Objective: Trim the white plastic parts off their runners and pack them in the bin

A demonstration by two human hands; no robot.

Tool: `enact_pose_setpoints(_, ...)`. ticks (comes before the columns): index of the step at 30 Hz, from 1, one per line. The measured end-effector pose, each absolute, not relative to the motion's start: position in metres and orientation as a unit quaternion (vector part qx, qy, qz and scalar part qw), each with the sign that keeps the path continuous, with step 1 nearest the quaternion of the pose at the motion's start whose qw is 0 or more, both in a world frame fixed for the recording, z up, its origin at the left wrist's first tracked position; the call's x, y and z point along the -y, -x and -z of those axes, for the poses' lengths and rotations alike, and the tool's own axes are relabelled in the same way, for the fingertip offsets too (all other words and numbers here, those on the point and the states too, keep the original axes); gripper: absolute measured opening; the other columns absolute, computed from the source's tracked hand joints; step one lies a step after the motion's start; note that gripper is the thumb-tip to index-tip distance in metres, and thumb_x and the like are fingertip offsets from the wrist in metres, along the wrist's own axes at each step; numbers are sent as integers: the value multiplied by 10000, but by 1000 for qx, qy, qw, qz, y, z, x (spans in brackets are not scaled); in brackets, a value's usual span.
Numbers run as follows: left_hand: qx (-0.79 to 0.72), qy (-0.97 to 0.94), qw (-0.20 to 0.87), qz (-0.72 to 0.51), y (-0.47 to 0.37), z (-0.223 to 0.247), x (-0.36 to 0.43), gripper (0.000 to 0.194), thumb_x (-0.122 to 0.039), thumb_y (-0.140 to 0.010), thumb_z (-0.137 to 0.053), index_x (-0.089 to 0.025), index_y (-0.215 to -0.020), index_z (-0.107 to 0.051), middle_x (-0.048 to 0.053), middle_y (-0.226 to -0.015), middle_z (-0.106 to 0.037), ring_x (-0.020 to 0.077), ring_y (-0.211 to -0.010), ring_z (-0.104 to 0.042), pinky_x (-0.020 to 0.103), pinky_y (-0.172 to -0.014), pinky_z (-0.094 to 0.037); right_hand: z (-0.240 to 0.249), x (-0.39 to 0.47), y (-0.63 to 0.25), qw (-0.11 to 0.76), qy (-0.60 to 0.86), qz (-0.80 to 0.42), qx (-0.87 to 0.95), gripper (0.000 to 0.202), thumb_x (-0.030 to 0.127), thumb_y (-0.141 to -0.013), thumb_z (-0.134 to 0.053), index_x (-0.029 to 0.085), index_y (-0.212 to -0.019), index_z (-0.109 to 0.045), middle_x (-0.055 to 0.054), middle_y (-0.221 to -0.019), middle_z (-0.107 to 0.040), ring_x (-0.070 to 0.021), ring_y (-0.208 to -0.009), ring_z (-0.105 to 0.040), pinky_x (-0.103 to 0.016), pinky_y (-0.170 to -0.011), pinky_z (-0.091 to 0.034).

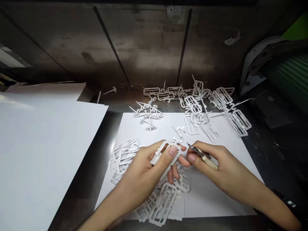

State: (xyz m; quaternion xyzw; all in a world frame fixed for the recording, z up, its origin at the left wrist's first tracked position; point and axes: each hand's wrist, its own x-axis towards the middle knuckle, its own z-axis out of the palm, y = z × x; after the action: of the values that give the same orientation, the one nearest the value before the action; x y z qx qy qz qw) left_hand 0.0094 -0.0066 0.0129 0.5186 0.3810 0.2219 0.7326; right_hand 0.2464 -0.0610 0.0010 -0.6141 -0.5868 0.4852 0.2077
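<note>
Thin white frame piece (166, 150), left hand (144, 173)

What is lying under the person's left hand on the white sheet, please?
Under the left hand lies a pile of white plastic frames, spread on the white sheet. The frames directly beneath the palm and wrist are covered, so their number cannot be told.

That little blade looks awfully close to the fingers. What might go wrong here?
1. The small pointed cutting tool in the right hand aims at the left hand fingertips; a slip might nick them.
2. The thin white plastic frame piece looks fragile and may snap.
3. Trimmed white scraps near the white sheet edge may scatter.
</note>
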Motion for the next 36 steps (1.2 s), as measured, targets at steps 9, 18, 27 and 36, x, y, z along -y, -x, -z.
enact_pose_setpoints(9, -377, -559, 721, -161, -9, -16, 5, 298, -378, -1108, -673, -204, -939, -846, -40, -711, -709, 98, -602, -629, 167, -624, -554, -9, 63, -241, 188, 576, -504, 615, 245, 273, -1137, -586, 261, -910, -679, 72, -849, -679, -135, -764, -592, -269, -697, -427)
enact_pose_setpoints(18, -377, -550, 732, -135, -9, -14, 6, 318, -348, -1097, -676, -186, -882, -845, -33, -700, -730, 87, -582, -660, 136, -591, -579, -5, 67, -244, 153, 567, -525, 616, 308, 340, -1147, -580, 242, -858, -617, 61, -786, -638, -136, -720, -572, -262, -663, -426)
enact_pose_setpoints(27, -395, -534, 740, -103, -9, -18, 5, 273, -330, -1061, -712, -182, -866, -831, -43, -641, -723, 107, -553, -709, 145, -567, -591, -8, 68, -245, 114, 564, -539, 615, 363, 430, -1160, -545, 224, -908, -706, 1, -828, -740, -189, -769, -646, -294, -718, -482)
enact_pose_setpoints(36, -401, -532, 741, -90, -9, -18, 4, 250, -309, -1042, -717, -185, -849, -819, -52, -647, -720, 109, -535, -696, 148, -544, -582, -3, 70, -242, 76, 584, -510, 627, 429, 449, -1169, -481, 236, -840, -653, 43, -721, -630, -151, -658, -551, -301, -628, -376)
